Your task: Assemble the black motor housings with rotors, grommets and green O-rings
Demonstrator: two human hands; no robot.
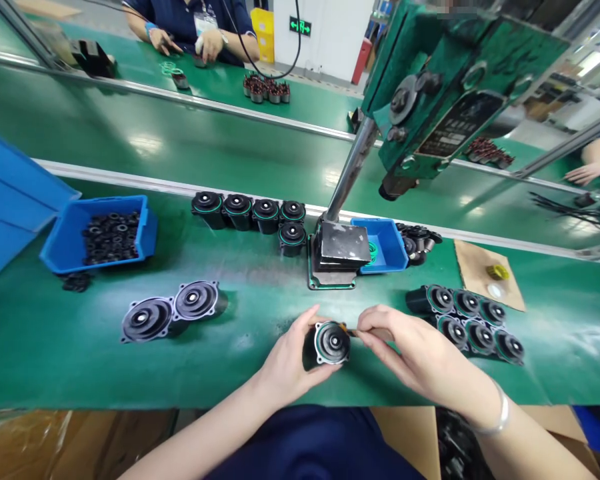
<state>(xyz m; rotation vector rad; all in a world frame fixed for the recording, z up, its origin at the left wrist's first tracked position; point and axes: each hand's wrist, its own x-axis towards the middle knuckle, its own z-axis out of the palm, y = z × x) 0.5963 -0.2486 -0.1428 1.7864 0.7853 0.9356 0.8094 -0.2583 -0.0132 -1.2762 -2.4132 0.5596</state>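
Observation:
My left hand [293, 357] is wrapped round a black motor housing [333, 343], its round open end facing up towards me. A green sealing ring runs along part of the housing's pale metal rim. In my right hand [405, 343], thumb and fingers pinch a thin stick-like tool [353, 332] with an orange-brown tip. That tip touches or nearly touches the right upper side of the rim; its exact kind is too small to make out. Beyond my hands stands a green bench press [430, 100] with a black block [344, 243] on its base.
Similar housings stand in groups: back row [237, 208], left pair [196, 300], right cluster [466, 331]. One blue bin [147, 233] holds small black parts; another blue bin [393, 243] has green rings. A yellow cap [499, 272] lies on cardboard [473, 263]. A co-worker [190, 30] sits opposite.

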